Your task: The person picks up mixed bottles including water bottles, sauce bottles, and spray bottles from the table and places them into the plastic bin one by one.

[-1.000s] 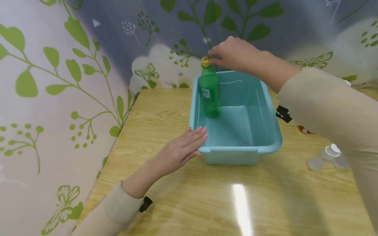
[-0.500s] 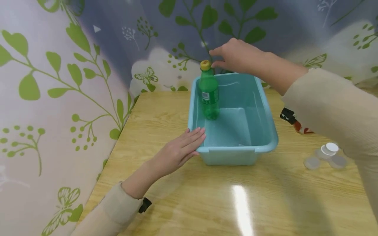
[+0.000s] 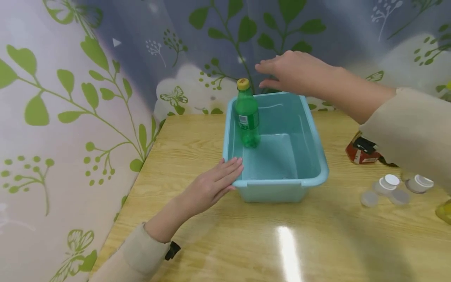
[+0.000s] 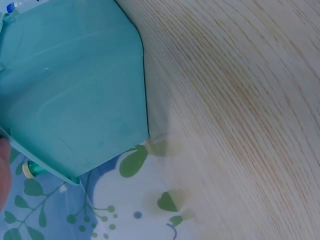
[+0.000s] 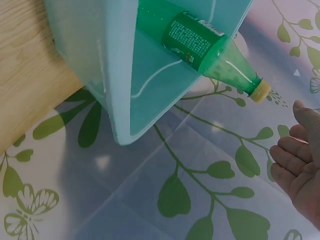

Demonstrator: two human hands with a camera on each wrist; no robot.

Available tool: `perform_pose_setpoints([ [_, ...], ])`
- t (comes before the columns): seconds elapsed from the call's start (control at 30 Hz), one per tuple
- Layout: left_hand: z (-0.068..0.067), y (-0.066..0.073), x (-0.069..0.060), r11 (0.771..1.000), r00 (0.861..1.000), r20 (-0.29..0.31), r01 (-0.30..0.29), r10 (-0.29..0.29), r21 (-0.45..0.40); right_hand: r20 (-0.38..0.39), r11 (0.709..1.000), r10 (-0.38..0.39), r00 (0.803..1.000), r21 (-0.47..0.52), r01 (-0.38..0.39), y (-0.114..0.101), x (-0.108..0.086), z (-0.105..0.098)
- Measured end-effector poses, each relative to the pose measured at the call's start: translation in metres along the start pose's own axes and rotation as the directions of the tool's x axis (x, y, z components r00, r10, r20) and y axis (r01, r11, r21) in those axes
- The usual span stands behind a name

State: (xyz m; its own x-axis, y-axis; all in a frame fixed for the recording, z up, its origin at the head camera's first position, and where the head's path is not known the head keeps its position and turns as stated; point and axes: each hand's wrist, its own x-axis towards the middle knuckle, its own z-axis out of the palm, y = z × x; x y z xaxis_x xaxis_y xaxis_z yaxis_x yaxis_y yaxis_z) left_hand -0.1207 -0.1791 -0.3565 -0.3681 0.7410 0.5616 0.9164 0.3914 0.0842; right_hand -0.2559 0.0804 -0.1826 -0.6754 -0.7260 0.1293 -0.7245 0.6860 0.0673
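A green plastic bottle [image 3: 248, 113] with a yellow cap stands inside a light blue plastic bin [image 3: 315, 145], near its left back corner. My left hand [image 3: 208, 188] lies with straight fingers on the bin's left rim, by the front corner. Just right of the bottle's cap, above the bin's back edge, my right hand [image 3: 294, 72] hangs in the air holding nothing. In the right wrist view its fingers [image 5: 290, 157] are loosely bent, apart from the bottle [image 5: 230, 67]. The left wrist view shows mostly the bin's outer wall [image 4: 80, 100]; little of the left hand appears there.
Right of the bin, a red package [image 3: 363, 152] lies on the wooden table [image 3: 211, 243], partly behind the right sleeve. Small white-capped containers [image 3: 386, 183] stand nearer the front. A yellow item [image 3: 444, 211] shows at the right edge. A patterned cloth [image 3: 197, 86] hangs behind the table.
My right hand has let go of the bottle's yellow cap and drawn away to the right. The left hand stays on the bin's rim. The view has tilted slightly.
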Motion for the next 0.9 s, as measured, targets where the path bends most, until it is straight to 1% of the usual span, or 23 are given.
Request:
perform_pose_setpoints([
  [0.2, 0.003, 0.001, -0.001, 1.000, 1.000, -0.011, -0.005, 0.005, -0.002, 0.016, 0.998, 0.035, 0.999, -0.047, -0.034, 0.005, -0.017, -0.010],
  [0.37, 0.002, 0.000, 0.002, 1.000, 1.000, -0.019, 0.003, -0.003, 0.009, -0.032, 0.997, 0.036, 0.999, -0.069, -0.038, 0.013, -0.028, -0.015],
  [0.47, 0.001, 0.000, 0.002, 1.000, 1.000, -0.017, 0.015, -0.015, 0.005, -0.064, 0.997, 0.019, 0.998, -0.079, -0.024, 0.018, -0.031, -0.016],
  [0.57, 0.000, 0.000, 0.001, 1.000, 1.000, -0.013, 0.023, -0.023, 0.002, -0.064, 0.995, 0.025, 0.998, -0.100, -0.032, 0.024, -0.035, -0.018],
  [0.7, 0.000, -0.001, 0.001, 1.000, 1.000, -0.015, 0.017, -0.017, -0.002, -0.072, 0.992, 0.026, 0.997, -0.123, -0.034, 0.035, -0.043, -0.020],
  [0.9, 0.000, -0.002, 0.002, 1.000, 1.000, -0.008, 0.009, -0.010, -0.019, -0.087, 0.990, 0.035, 0.996, -0.130, -0.046, 0.049, -0.059, -0.022],
])
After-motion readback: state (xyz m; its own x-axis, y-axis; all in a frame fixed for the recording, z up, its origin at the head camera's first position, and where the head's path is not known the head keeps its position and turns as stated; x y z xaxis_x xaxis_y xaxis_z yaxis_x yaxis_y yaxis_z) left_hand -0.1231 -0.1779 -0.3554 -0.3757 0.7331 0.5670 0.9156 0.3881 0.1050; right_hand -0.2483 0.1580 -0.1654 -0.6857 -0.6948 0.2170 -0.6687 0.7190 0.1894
